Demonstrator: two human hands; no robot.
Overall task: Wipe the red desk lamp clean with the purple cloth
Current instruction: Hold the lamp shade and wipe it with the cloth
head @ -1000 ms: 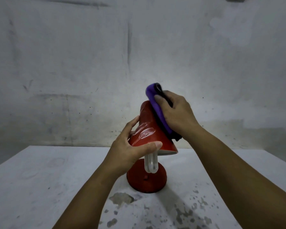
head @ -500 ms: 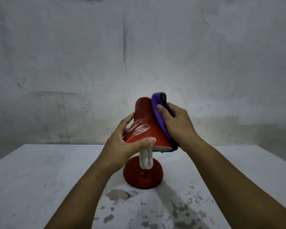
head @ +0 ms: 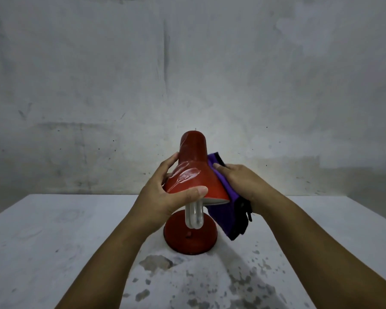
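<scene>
The red desk lamp [head: 193, 161] stands on its round red base [head: 190, 238] in the middle of the table, its cone shade tilted toward me with a white coiled bulb [head: 194, 216] sticking out below. My left hand [head: 165, 192] grips the shade's left side, thumb across the front rim. My right hand [head: 240, 182] holds the purple cloth [head: 226, 210] against the shade's right side near the rim. The cloth's lower part, with a dark edge, hangs beside the base.
The white table [head: 54, 241] is worn, with dark chipped patches [head: 232, 284] in front of the lamp. A stained grey wall [head: 187, 74] rises just behind the table's back edge.
My right hand has slid the cloth down the shade's right side, from the top of the neck to the rim. The left hand has kept its grip on the shade.
</scene>
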